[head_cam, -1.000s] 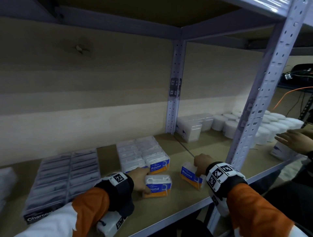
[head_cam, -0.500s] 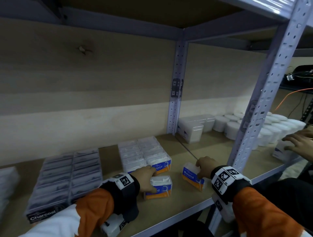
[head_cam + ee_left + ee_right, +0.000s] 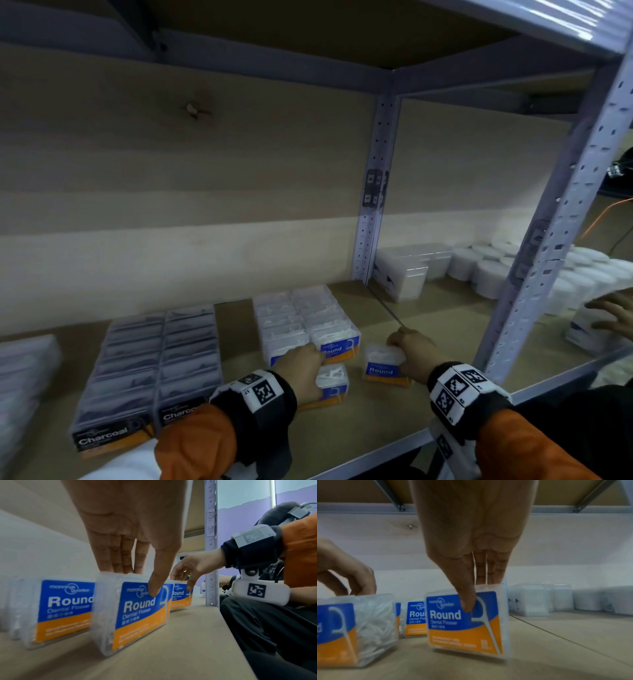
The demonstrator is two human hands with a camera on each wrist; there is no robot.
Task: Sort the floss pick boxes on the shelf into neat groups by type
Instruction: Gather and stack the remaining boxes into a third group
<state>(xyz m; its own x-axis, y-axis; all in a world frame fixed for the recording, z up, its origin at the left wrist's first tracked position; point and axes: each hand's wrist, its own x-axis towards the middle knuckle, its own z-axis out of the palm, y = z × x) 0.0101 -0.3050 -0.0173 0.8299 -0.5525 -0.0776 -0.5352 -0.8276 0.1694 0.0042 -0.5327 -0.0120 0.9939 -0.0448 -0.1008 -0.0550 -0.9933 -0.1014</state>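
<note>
Two loose clear boxes labelled "Round" stand on the wooden shelf (image 3: 342,431) in front of a tidy block of Round boxes (image 3: 305,318). My left hand (image 3: 301,366) grips one Round box (image 3: 334,382) (image 3: 137,609) from above, thumb on its blue label and fingers behind. To its right, my right hand (image 3: 409,353) pinches the other Round box (image 3: 383,366) (image 3: 465,623) the same way, tilted slightly off the shelf. A block of dark Charcoal boxes (image 3: 150,370) lies further left.
Grey perforated shelf posts stand at the back (image 3: 373,192) and front right (image 3: 561,219). The neighbouring bay holds white boxes (image 3: 404,270) and round white tubs (image 3: 486,263). Another person's hand (image 3: 613,311) touches a white box at the far right. More pale boxes (image 3: 20,377) blur at the far left.
Both hands have moved their Round boxes inward towards the Round block. The right box has turned to face me. The other person's hand has shifted right.
</note>
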